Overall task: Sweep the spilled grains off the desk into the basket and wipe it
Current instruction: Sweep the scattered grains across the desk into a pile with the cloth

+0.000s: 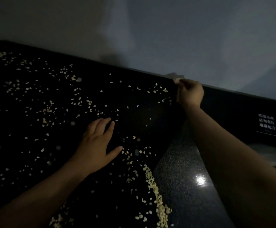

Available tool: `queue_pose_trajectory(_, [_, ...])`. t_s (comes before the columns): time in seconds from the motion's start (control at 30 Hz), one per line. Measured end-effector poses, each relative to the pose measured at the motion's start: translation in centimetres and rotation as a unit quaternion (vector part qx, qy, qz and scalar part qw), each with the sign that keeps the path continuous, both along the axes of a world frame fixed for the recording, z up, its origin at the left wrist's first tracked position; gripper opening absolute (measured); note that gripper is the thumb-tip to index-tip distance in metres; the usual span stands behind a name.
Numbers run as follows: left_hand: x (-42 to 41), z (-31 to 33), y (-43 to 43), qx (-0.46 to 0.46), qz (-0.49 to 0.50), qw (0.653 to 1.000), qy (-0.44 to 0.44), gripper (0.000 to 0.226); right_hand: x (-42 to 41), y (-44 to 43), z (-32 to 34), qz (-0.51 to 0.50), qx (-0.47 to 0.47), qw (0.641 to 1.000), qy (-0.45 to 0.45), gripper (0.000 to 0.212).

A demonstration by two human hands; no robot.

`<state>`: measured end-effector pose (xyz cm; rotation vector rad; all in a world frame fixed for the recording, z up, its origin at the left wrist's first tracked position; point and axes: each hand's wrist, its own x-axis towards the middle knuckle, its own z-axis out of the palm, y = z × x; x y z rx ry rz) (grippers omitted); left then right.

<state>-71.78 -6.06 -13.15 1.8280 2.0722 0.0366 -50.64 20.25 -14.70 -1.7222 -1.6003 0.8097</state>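
Note:
Pale spilled grains lie scattered over a black glossy desk top, and a denser line of grains runs along its right edge near the front. My left hand lies flat on the desk among the grains, fingers straight and spread. My right hand reaches to the far right edge of the black top, its fingers curled and pinching something small and pale at the rim. The dim light hides what that thing is. No basket or cloth is in view.
A grey wall rises right behind the desk. Right of the black top lies a speckled dark surface with a bright light reflection. A dark panel with white printed text stands at the far right.

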Motion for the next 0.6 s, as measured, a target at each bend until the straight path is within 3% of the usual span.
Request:
queue_pose_trajectory(0.1, [-0.3,-0.2,0.5,0.004,0.002,1.000,-0.003,0.091,-1.0,-1.7,-0.7,0.070,0.017,0.996,-0.056,0.022])
queue_pose_trajectory(0.17, [-0.5,-0.1,0.6,0.015,-0.007,1.000,0.002,0.089,-0.5,-4.7,-0.6,0.174,0.041,0.981,-0.074,0.017])
queue_pose_trajectory(0.3, [-0.7,0.1,0.2,0.027,-0.018,0.999,0.004,0.087,2.5,-12.9,0.6,0.334,0.002,0.941,-0.045,0.026])
queue_pose_trajectory(0.4, [-0.5,0.1,-0.1,0.026,-0.021,0.999,0.009,0.086,4.0,-15.4,1.4,0.317,-0.056,0.947,0.017,0.033])
queue_pose_trajectory(0.47, [-0.3,0.1,-0.1,0.035,-0.017,0.999,0.008,0.086,3.6,-13.5,1.8,0.265,-0.018,0.964,0.034,0.035])
queue_pose_trajectory(0.6, [-0.2,0.0,0.0,0.036,0.007,0.999,-0.028,0.091,-0.3,-5.3,2.0,0.192,0.064,0.979,0.008,0.008])
